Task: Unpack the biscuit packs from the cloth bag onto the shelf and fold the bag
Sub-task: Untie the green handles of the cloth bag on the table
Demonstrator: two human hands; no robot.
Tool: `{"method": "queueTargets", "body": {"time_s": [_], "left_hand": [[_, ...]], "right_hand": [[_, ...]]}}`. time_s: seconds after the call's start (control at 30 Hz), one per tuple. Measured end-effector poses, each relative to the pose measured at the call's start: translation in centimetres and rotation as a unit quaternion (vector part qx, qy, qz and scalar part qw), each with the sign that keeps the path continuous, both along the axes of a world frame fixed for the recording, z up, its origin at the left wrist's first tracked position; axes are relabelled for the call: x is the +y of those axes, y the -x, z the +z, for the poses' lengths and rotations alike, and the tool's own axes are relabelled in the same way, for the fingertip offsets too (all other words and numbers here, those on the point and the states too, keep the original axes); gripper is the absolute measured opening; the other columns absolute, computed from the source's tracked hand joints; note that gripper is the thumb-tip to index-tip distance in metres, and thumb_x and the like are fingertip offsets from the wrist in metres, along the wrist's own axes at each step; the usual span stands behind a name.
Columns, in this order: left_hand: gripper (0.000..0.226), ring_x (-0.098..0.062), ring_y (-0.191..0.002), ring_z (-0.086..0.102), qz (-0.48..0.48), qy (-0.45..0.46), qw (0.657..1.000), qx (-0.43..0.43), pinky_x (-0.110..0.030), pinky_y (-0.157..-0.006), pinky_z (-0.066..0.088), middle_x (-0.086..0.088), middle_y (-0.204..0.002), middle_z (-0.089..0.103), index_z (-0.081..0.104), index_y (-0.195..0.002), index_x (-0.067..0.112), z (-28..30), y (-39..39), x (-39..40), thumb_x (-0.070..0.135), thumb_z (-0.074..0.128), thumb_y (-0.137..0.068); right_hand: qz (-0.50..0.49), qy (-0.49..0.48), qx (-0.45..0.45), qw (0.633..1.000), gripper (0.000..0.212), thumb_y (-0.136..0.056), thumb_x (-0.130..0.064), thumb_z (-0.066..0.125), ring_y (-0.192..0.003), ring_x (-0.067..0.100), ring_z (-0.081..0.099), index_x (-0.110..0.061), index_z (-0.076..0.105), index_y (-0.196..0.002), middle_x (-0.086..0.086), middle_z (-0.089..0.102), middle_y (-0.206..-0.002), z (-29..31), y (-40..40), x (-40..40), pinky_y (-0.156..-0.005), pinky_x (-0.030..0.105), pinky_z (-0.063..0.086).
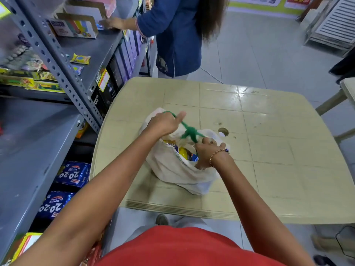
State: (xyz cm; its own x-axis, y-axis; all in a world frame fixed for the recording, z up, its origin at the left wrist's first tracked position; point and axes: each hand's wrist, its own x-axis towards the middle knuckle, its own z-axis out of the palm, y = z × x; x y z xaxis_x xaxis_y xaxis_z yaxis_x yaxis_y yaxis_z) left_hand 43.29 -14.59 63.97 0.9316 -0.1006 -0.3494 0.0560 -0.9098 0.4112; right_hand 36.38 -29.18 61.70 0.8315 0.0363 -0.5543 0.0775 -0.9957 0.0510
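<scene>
A white cloth bag [172,169] lies on the beige plastic table [269,150], its green handles [190,132] knotted together above the mouth. My left hand [165,123] grips one green handle and pulls it up and to the left. My right hand [208,152], a bead bracelet on its wrist, holds the bag's rim and the other handle end at the mouth. Yellow and blue biscuit packs [184,151] show inside the open bag. The grey metal shelf [36,143] stands to my left.
Blue biscuit packs [74,173] sit on a lower shelf level; small yellow packets [80,58] lie on an upper level. A person in a blue top [172,35] stands beyond the table, one hand at the shelf. The table has a centre hole [223,131].
</scene>
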Motion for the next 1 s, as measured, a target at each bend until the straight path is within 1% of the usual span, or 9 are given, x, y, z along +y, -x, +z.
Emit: {"method": "queueTargets", "body": {"time_s": [0.17,0.3,0.37,0.47,0.53,0.67,0.77,0.87,1.0], "left_hand": [[0.049,-0.036,-0.097,0.061,0.103,0.122,0.983,-0.094,-0.035,-0.078,0.044,-0.018,-0.096,0.069,0.07,-0.087,0.002,-0.9,-0.2,0.8,0.035,0.035,-0.098],[0.038,-0.025,-0.083,0.071,0.12,0.252,0.96,-0.032,-0.037,-0.08,0.057,-0.011,-0.093,0.073,0.068,-0.085,0.013,-1.1,-0.3,1.1,0.026,0.035,-0.099],[0.039,-0.025,-0.077,0.072,0.143,0.337,0.93,0.006,-0.036,-0.077,0.059,-0.015,-0.09,0.072,0.064,-0.092,0.006,-1.0,-0.2,0.8,0.027,0.033,-0.102],[0.037,-0.022,-0.074,0.07,0.184,0.459,0.868,0.038,-0.031,-0.074,0.059,-0.016,-0.087,0.068,0.057,-0.092,0.006,-0.7,0.0,0.4,0.026,0.029,-0.104],[0.035,-0.02,-0.071,0.069,0.212,0.539,0.814,0.05,-0.028,-0.067,0.06,-0.013,-0.082,0.067,0.054,-0.089,0.009,-0.6,-0.1,0.3,0.026,0.028,-0.104],[0.033,-0.022,-0.071,0.068,0.265,0.627,0.732,0.01,-0.03,-0.066,0.06,-0.012,-0.081,0.063,0.052,-0.089,0.009,-0.7,-0.4,0.8,0.025,0.028,-0.104],[0.034,-0.014,-0.052,0.057,0.378,0.67,0.639,-0.006,-0.028,-0.052,0.054,-0.003,-0.061,0.053,0.049,-0.083,0.01,-0.7,-1.5,1.9,0.024,0.027,-0.104],[0.033,-0.005,-0.026,0.029,0.413,0.69,0.594,0.042,-0.013,-0.03,0.026,0.007,-0.034,0.036,0.044,-0.081,0.012,-0.9,-2.6,3.7,0.022,0.024,-0.105],[0.034,-0.002,-0.025,0.022,0.36,0.608,0.699,0.105,-0.014,-0.026,0.013,0.008,-0.037,0.033,0.053,-0.087,0.01,-1.3,-3.2,5.2,0.025,0.027,-0.104]], "right_hand": [[-0.034,-0.111,-0.07,0.991,0.065,-0.076,-0.033,0.071,-0.117,0.035,0.046,-0.009,0.037,-0.126,0.014,0.038,-0.132,-0.4,0.0,1.0,-0.092,0.051,0.044],[-0.212,-0.346,-0.331,0.852,0.046,-0.071,-0.023,0.076,-0.094,0.029,0.057,-0.009,0.049,-0.106,0.011,0.049,-0.112,-1.0,-1.1,1.3,-0.074,0.039,0.048],[-0.251,-0.397,-0.268,0.841,0.066,-0.067,-0.029,0.082,-0.102,0.025,0.055,-0.008,0.045,-0.118,0.011,0.048,-0.12,-1.6,-2.1,1.2,-0.081,0.035,0.047],[-0.243,-0.383,-0.142,0.88,0.064,-0.068,-0.036,0.081,-0.104,0.024,0.058,-0.009,0.052,-0.119,0.009,0.059,-0.116,-3.0,-2.9,1.5,-0.079,0.031,0.046],[-0.247,-0.354,-0.196,0.88,0.042,-0.077,-0.039,0.072,-0.094,0.025,0.06,-0.011,0.062,-0.107,0.007,0.064,-0.105,-3.5,-2.8,1.9,-0.076,0.035,0.049],[-0.237,-0.44,-0.275,0.821,0.026,-0.094,-0.028,0.052,-0.075,0.023,0.059,-0.008,0.066,-0.102,0.008,0.067,-0.08,-2.7,-2.7,1.6,-0.065,0.033,0.045],[-0.233,-0.538,-0.213,0.782,0.04,-0.099,-0.028,0.042,-0.088,0.032,0.066,0.005,0.064,-0.101,0.024,0.07,-0.093,-1.7,-3.1,-0.1,-0.085,0.041,0.052],[-0.333,-0.644,-0.204,0.658,0.039,-0.102,-0.028,0.033,-0.092,0.025,0.066,-0.002,0.062,-0.108,0.017,0.07,-0.096,-1.3,-3.5,-1.5,-0.086,0.032,0.053],[-0.473,-0.785,-0.143,0.375,0.024,-0.102,-0.016,0.032,-0.076,0.02,0.064,-0.005,0.051,-0.114,0.008,0.066,-0.089,-1.5,-4.0,-3.4,-0.077,0.033,0.055]]}}
